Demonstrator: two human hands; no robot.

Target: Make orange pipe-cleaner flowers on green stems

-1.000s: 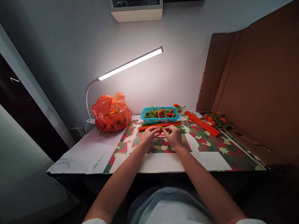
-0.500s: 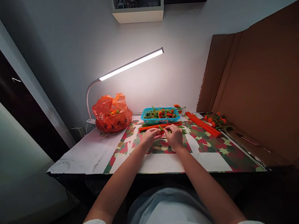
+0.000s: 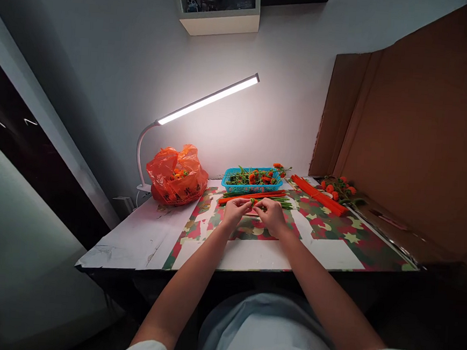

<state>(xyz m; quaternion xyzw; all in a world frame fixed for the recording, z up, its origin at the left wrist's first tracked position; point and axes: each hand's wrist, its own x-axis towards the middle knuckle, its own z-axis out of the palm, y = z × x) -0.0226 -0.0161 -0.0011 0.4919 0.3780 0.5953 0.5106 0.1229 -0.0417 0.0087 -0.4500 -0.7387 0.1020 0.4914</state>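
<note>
Though its shape is hard to make out, both hands [image 3: 271, 216] pinch a small green piece [image 3: 252, 201]

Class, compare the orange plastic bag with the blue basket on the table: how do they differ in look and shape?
The bag is orange with dark printing; the basket is blue. The bag is crumpled and rises taller; the basket is low, with straighter edges. The bag wraps around its contents; orange flower heads jut above the basket. Both hold such heads.

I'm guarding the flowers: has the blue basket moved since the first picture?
No, the blue basket sits at the same spot on the table; the whole view just shifted slightly.
</note>
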